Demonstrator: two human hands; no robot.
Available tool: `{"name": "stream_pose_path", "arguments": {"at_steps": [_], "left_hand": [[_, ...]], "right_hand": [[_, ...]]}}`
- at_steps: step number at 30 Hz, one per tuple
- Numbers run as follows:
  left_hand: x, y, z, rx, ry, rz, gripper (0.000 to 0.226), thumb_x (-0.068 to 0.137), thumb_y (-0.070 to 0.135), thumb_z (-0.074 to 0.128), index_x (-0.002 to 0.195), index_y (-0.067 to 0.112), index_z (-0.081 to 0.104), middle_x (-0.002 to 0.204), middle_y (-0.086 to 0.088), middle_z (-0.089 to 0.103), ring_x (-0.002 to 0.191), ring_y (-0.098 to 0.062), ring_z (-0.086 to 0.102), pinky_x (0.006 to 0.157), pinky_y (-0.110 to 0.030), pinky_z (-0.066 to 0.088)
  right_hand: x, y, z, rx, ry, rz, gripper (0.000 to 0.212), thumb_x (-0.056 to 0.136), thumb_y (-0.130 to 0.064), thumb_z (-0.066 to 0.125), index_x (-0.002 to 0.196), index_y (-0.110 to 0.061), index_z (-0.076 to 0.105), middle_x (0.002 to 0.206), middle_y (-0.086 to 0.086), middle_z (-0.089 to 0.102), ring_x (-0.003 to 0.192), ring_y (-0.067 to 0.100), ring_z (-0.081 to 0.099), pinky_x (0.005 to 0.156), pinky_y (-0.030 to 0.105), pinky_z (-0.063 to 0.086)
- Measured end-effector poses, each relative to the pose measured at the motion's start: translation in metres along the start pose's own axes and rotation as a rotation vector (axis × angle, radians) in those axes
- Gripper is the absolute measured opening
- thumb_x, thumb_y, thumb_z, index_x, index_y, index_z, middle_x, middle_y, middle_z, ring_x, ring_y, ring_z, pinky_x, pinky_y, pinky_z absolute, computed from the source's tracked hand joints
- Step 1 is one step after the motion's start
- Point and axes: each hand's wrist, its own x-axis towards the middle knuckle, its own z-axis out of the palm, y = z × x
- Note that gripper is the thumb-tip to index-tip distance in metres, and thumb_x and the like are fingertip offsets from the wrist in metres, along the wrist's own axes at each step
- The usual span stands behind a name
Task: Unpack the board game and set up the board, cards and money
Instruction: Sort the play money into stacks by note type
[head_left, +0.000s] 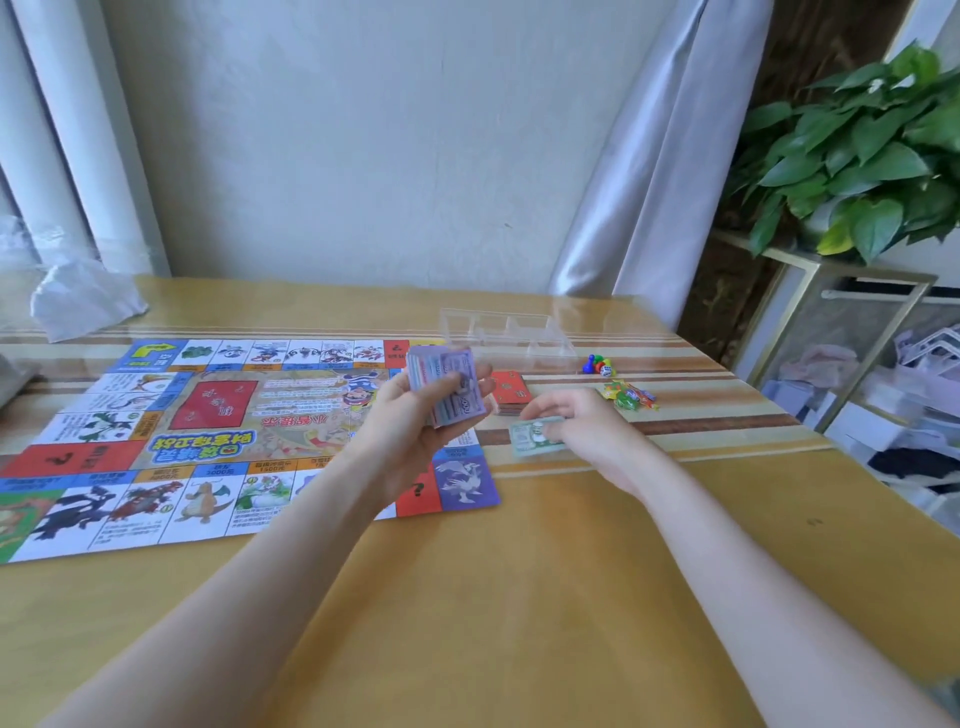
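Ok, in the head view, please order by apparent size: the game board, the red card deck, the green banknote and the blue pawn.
1. game board, by far the largest.
2. and 3. green banknote and red card deck: they look alike, both partly hidden by the hands, so unranked.
4. blue pawn, smallest.

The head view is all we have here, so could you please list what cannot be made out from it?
- Game board: near left corner cut off by the frame edge; right part hidden behind the left hand.
- Stack of play money: denominations blurred.
- Green note: partly covered by the right hand.
- Pawns and dice: too small to count.
- Red card deck: print too small.
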Motion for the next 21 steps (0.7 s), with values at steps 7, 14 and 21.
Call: {"name": "stream_pose_path", "arguments": {"at_steps": [7,14,21], "left_hand": [[0.007,-0.013,0.004,-0.063,0.020,-0.027,0.018,0.094,-0.001,0.045,0.105,0.002,0.059,0.101,-0.012,0.071,0.102,-0.025,0.066,0.088,-0.038,0.053],[0.009,-0.013,0.002,-0.069,0.008,-0.044,0.018,0.094,-0.001,0.045,0.105,0.001,0.058,0.109,-0.015,0.068,0.105,-0.026,0.065,0.089,-0.039,0.052],[0.008,-0.013,0.003,-0.031,0.011,-0.075,0.022,0.094,-0.001,0.046,0.114,0.001,0.055,0.109,-0.014,0.068,0.099,-0.024,0.067,0.084,-0.036,0.054]], "right_hand": [[0.007,-0.003,0.013,-0.382,0.130,0.013,0.036,0.088,0.006,0.041,0.101,-0.014,0.068,0.108,0.002,0.055,0.093,0.015,0.047,0.061,0.020,0.035],[0.003,0.015,0.028,-0.512,0.241,-0.132,0.025,0.091,0.000,0.047,0.105,-0.007,0.066,0.119,0.006,0.049,0.119,0.020,0.040,0.083,0.008,0.022],[0.005,0.019,0.030,-0.415,0.486,-0.191,0.019,0.084,-0.001,0.055,0.091,-0.012,0.068,0.101,0.002,0.056,0.109,0.023,0.047,0.089,0.029,0.037]]}}
